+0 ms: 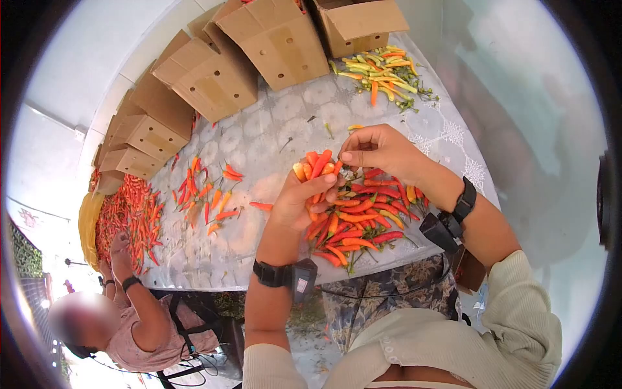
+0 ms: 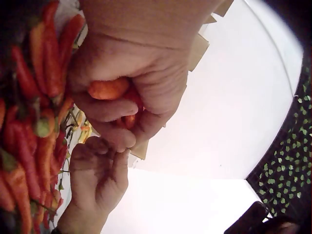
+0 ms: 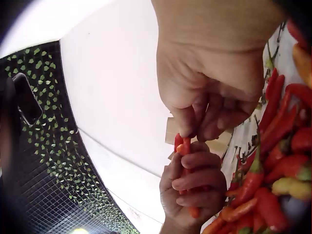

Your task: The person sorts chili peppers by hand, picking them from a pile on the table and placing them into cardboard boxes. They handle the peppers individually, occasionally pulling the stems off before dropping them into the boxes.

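My left hand [image 1: 297, 200] grips a bunch of red and orange chili peppers [image 1: 321, 163] above the table, fingers curled round them. Just over that bunch, the right hand [image 1: 383, 154] pinches the upper end of one red chili pepper [image 3: 186, 146] between thumb and fingertips. The two hands meet there in both wrist views. Below them lies a pile of red and orange chili peppers [image 1: 353, 242], many with green stems. The palm side of the left hand is partly hidden by its own fingers in the left wrist view.
Cardboard boxes [image 1: 275, 48] line the table's far side. Yellow-green chilies [image 1: 389, 76] with loose stems lie at the back right. Scattered chilies [image 1: 194, 185] lie left of my hands, beside a large red heap [image 1: 133, 214]. Another person [image 1: 152, 318] works at that heap.
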Tool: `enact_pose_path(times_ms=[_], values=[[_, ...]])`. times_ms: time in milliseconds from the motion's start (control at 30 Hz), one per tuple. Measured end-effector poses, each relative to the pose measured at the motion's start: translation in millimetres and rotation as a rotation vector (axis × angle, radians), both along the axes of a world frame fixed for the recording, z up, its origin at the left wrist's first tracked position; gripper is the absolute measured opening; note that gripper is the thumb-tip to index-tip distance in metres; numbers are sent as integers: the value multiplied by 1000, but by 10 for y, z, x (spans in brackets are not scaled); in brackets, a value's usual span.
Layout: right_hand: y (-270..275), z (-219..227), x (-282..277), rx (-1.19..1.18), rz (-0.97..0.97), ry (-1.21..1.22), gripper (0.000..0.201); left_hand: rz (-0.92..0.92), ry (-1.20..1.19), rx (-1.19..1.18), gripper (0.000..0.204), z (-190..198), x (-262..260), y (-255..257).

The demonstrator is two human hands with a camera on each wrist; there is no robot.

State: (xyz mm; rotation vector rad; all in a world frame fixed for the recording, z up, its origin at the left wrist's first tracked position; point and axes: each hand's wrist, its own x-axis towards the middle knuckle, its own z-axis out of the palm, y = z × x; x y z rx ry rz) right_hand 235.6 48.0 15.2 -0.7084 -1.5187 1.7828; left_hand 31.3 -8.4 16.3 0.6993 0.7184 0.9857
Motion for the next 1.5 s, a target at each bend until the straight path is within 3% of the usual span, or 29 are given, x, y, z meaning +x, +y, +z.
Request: enact_pose_path(times_ms=[233, 533, 633, 733, 867, 967, 1067, 1167, 1200, 1267, 1300, 1400, 1500], values=[[-29, -19, -39, 248, -129, -89, 21, 39, 92, 8, 26, 39, 27, -5], [-173, 60, -96, 1004, -481, -281, 9, 151, 169, 85, 19, 81, 106, -23], [-102, 116, -14, 1142, -680, -341, 12, 170, 194, 73, 20, 51, 84, -24], [-4, 197, 119, 779, -799, -288, 14, 192, 127, 4, 21, 57, 58, -23], [259, 25, 260, 411, -750, -92, 12, 65, -62, -5, 26, -60, -64, 20], [170, 177, 268, 111, -767, 139, 14, 117, -149, -69, 22, -53, -64, 26], [264, 102, 351, -121, -905, 186, 18, 122, -206, -142, 25, -58, -94, 69], [446, -17, 473, -87, -1215, 227, 26, 44, -389, -200, 32, -125, -153, 125], [434, 39, 468, 60, -1322, 192, 26, 76, -385, -225, 31, -111, -154, 109], [412, 88, 545, 702, -1385, -231, 26, 128, -380, -270, 30, -49, -118, 102], [395, 127, 569, 1024, -1370, -452, 25, 113, -395, -263, 29, -68, -128, 111], [233, 157, 445, 642, -721, -458, 25, 72, -434, -228, 27, -192, -205, 129], [128, 82, 389, 839, -224, -707, 22, 65, -438, -176, 24, -225, -227, 132]])
